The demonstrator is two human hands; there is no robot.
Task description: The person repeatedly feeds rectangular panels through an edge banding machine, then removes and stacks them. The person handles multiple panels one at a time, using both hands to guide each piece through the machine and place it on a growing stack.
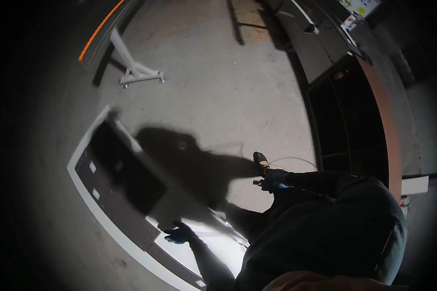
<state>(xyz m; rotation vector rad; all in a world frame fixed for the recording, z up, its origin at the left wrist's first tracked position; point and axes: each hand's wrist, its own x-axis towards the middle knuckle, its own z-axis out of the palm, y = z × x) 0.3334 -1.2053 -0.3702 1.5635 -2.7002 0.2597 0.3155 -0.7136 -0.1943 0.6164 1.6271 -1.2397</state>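
My left hand (179, 233), in a dark blue glove, is held over a large panel (80, 165) at the lower left. Its fingers are stretched out and slightly apart, with nothing in them. The panel has a pale rim, a dark brown surface with small white labels, and a brightly lit white part near my body. In my right hand (275, 182), also gloved, is a small tool with a metallic tip (257, 183). The fingers are closed round it, so most of it is hidden, and its kind cannot be made out. My shadow falls across the panel.
A thin pale hose (294, 159) curves over the floor by my shoe (260, 159). At the right stands a dark open-fronted cabinet (347, 116) with a brown top edge. A grey wheeled stand (133, 68) with an orange-edged rack is at the far left.
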